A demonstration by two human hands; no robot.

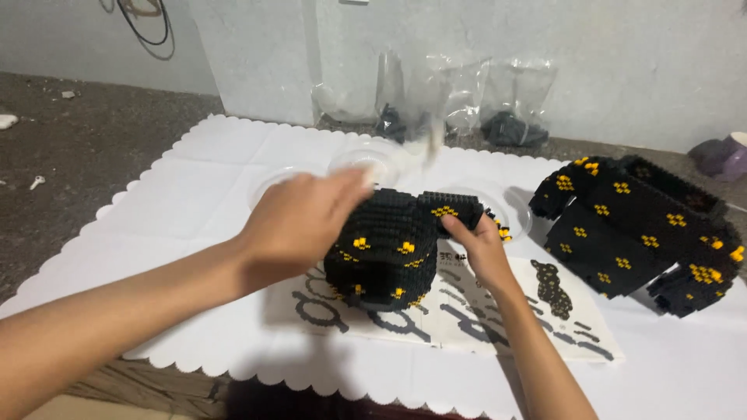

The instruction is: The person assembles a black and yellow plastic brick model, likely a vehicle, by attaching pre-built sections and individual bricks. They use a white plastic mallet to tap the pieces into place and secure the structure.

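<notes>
Clear dishes (366,159) and bagged parts (510,124) behind block model (385,249), larger model (646,233) rightward.

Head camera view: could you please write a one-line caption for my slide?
Two hands, left hand and right hand, grip a black-and-yellow brick model over an instruction sheet.

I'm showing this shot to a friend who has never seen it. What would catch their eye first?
First, the black block model with orange spots at the centre, standing on an instruction sheet, with the left hand against its left side and the right hand gripping its upper right part. Next, the larger black-and-orange build lying to the right on the white scalloped mat. Clear plastic bags lean against the back wall.
</notes>
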